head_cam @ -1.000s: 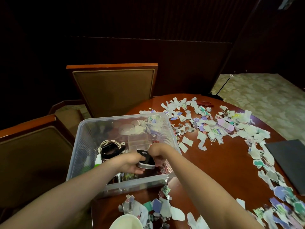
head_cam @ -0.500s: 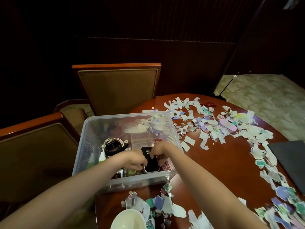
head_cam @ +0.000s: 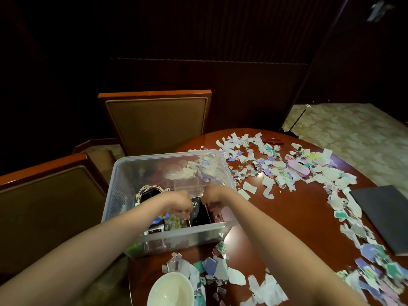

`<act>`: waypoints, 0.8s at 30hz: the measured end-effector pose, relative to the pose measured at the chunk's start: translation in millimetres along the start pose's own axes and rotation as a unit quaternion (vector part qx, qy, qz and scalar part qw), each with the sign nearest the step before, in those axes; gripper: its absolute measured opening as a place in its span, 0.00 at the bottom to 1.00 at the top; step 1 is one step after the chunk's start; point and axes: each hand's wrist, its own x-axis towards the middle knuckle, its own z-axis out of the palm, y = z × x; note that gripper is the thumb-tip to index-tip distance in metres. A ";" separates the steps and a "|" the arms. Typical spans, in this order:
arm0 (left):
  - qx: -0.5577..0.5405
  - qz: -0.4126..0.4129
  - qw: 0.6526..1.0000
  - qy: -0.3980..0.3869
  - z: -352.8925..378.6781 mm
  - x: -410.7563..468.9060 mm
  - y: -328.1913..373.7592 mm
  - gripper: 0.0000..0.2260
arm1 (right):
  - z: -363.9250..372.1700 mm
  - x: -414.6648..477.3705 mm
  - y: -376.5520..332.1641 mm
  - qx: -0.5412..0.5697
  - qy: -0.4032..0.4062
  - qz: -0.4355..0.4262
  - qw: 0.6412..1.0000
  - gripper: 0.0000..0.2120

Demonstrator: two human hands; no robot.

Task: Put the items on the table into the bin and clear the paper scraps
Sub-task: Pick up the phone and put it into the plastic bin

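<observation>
Lowered since a second ago, the black device (head_cam: 199, 214) now sits deeper between both hands. The round wooden table (head_cam: 298, 217) fills the lower right of the frame, strewn with paper scraps (head_cam: 276, 173). The clear bin (head_cam: 119, 195) stands on it at centre left. Inside the bin, the left hand (head_cam: 177, 203) and right hand (head_cam: 215, 195) curl their fingers onto the device's side edges, holding it near the bin's front wall.

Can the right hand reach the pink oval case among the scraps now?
Probably yes. The right hand is in the bin at the black device; the pink oval case lies uncovered beyond the bin's right wall, with nothing else between.
</observation>
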 end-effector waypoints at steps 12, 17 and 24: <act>-0.046 0.055 0.997 0.020 -18.0 -37.2 30.9 0.08 | -18.2 -53.2 2.1 0.111 0.040 -0.108 0.987 0.15; -0.053 0.086 0.994 0.034 -23.6 -46.9 49.6 0.14 | -38.0 -74.5 13.0 0.205 0.049 -0.138 0.968 0.11; -0.063 0.143 0.987 0.035 -20.3 -48.9 91.1 0.11 | -54.2 -84.8 37.4 0.325 0.111 -0.153 0.927 0.08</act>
